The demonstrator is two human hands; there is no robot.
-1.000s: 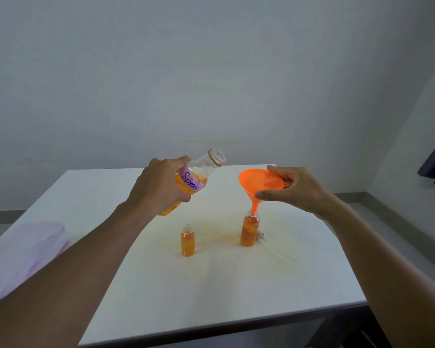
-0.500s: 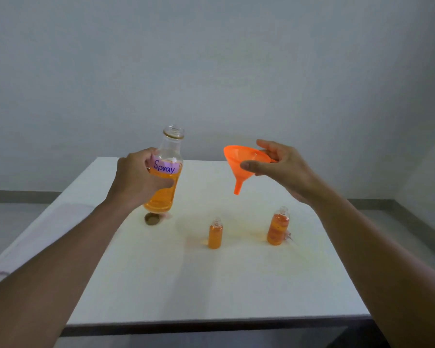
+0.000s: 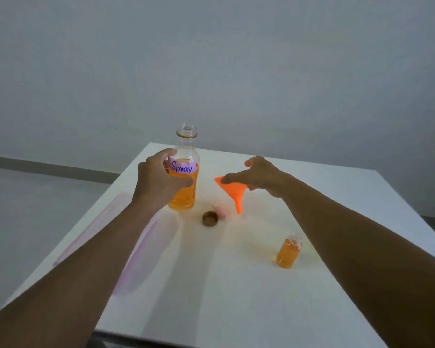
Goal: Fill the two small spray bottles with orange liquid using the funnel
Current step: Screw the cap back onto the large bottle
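My left hand (image 3: 158, 183) grips the big clear bottle (image 3: 185, 187), labelled "Spray" and about half full of orange liquid, which stands upright and uncapped on the white table (image 3: 211, 285). My right hand (image 3: 259, 175) holds the orange funnel (image 3: 232, 192) by its rim, spout down, just above the table to the right of the big bottle. One small spray bottle (image 3: 288, 252), filled with orange liquid and uncapped, stands at the right, beside my right forearm. The second small bottle is hidden from view.
A brown cap (image 3: 210, 219) lies on the table in front of the big bottle, with a small pink piece (image 3: 221, 212) right beside it. A pale pink cloth or sheet (image 3: 136, 247) lies along the table's left side under my left arm.
The big bottle has gone from tilted to upright and down onto the table. My right hand lifted the funnel off the small bottle and carried it left and down. The view shifted left.
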